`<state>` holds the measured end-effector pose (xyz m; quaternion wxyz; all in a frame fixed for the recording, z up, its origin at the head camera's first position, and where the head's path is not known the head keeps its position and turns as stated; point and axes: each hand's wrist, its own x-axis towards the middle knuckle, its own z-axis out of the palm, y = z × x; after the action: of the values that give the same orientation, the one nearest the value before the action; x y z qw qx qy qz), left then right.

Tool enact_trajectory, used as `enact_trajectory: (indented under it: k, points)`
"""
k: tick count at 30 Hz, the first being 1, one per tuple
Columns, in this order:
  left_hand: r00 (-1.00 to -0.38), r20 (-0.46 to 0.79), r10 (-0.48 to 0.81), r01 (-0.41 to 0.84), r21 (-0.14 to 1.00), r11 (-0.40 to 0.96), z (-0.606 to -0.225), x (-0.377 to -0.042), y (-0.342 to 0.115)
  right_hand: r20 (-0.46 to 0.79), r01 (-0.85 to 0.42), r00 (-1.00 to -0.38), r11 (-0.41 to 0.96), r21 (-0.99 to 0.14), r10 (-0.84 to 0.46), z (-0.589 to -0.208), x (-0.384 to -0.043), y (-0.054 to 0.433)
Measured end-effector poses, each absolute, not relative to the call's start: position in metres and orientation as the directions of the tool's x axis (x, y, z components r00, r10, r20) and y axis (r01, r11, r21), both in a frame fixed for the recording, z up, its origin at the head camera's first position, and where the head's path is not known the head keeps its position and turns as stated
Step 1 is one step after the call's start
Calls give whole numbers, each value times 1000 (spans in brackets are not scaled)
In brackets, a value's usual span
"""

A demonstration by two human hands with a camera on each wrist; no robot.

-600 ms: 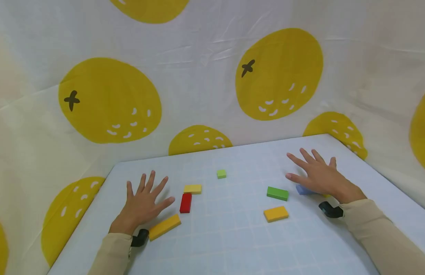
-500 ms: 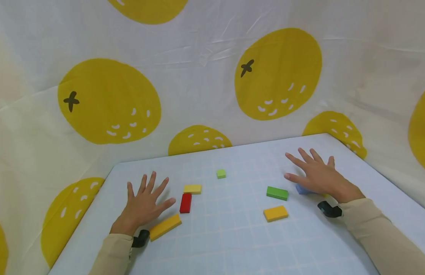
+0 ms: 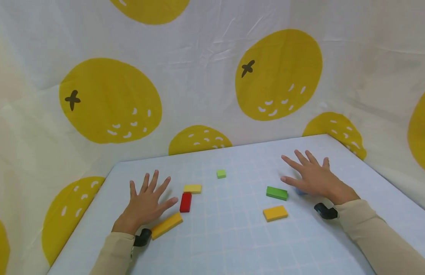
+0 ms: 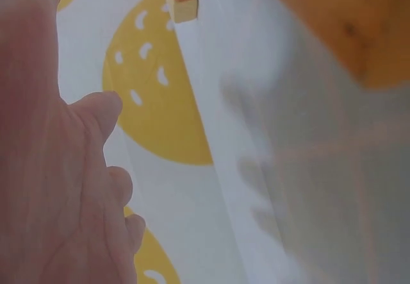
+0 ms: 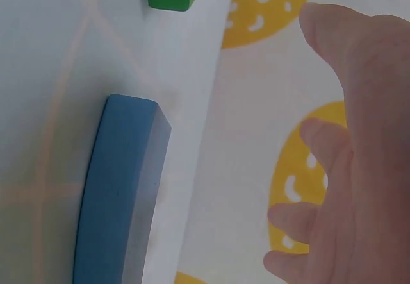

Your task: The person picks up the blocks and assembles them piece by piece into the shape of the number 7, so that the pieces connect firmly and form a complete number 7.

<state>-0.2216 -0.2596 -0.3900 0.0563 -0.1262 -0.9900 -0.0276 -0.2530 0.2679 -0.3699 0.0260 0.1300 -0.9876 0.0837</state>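
Observation:
My left hand (image 3: 145, 202) lies flat on the table with its fingers spread and holds nothing. A red block (image 3: 186, 202) is just right of its thumb, and a long orange-yellow block (image 3: 166, 225) lies beside the wrist. My right hand (image 3: 313, 177) is spread with straight fingers over a blue block (image 3: 299, 192), which it mostly hides. The right wrist view shows the blue block (image 5: 118, 188) lying flat with the palm (image 5: 359, 136) held off it. A green block (image 3: 277, 193) lies just left of the right thumb.
A small yellow block (image 3: 192, 188) touches the red one's far end. A light green cube (image 3: 221, 173) sits mid-table and an orange-yellow block (image 3: 275, 213) lies nearer me. The pale gridded table (image 3: 233, 244) is walled by a lemon-print cloth (image 3: 198, 76).
My right hand has slid a little to the left and now covers more of the blue block. The left hand has barely shifted. No block has moved.

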Motion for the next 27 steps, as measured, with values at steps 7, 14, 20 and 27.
enact_trajectory:
  k: [7,14,20,27]
  points:
    - [-962,116,248,253,39,967,-386,-221,-259,88,-276,-960,947,-162,-265,-373,-255,264]
    - [-961,119,250,259,68,963,-385,-218,-256,145,-319,-943,936,-146,-298,-375,-256,260]
    - [-966,99,238,247,95,964,-385,-218,-255,179,-364,-924,922,-133,-339,-373,-253,256]
    - [-975,41,220,223,93,970,-382,-220,-253,211,-391,-908,914,-112,-362,-375,-252,256]
